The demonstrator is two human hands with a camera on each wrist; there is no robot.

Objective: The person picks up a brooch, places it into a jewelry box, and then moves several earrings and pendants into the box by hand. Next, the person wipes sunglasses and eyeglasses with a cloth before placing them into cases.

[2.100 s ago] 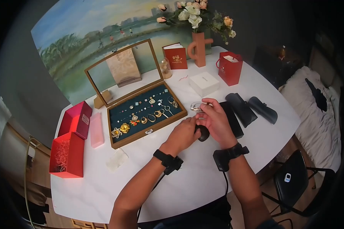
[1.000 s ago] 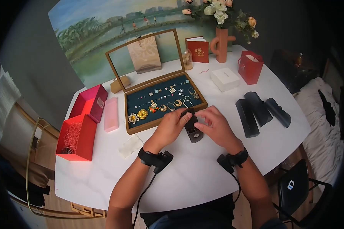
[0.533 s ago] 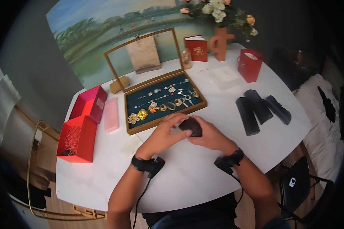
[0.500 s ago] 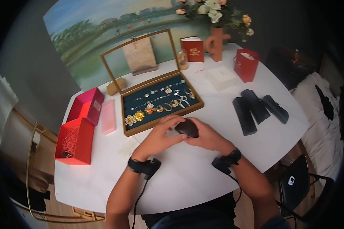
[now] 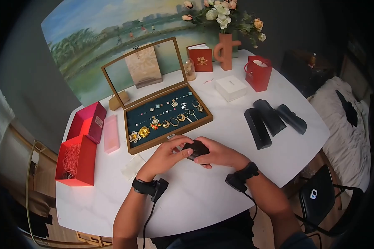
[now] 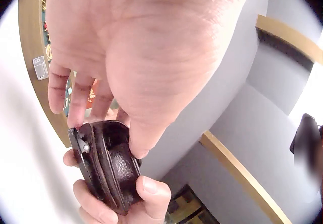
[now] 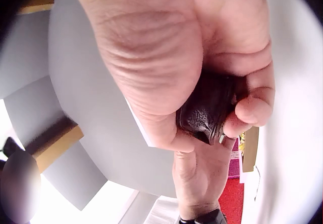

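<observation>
Between my two hands, above the table in front of the display box, is a small dark-brown leather pouch (image 5: pixel 196 148). My left hand (image 5: pixel 164 157) grips one end, its thumb on the near side and fingers on the far side. My right hand (image 5: pixel 221 154) holds the other end, thumb on top and fingers curled round it. In the left wrist view a metal snap stud shows at the edge of the folded leather pouch (image 6: pixel 121 163). Its inside is hidden. The right wrist view shows the pouch (image 7: pixel 207 108) inside the right hand's curled fingers.
The wooden display box (image 5: pixel 170 136) holds rows of jewellery, its glass lid standing up. Red boxes (image 5: pixel 87 166) and a pink case (image 5: pixel 111 135) are at left. Black cases (image 5: pixel 257 128), a white box (image 5: pixel 230 88) and a red gift bag (image 5: pixel 258 74) stand at right.
The silvery looped item held in my right hand earlier is out of sight. The pouch showed an open flap, then was folded over; both hands now hold it.
</observation>
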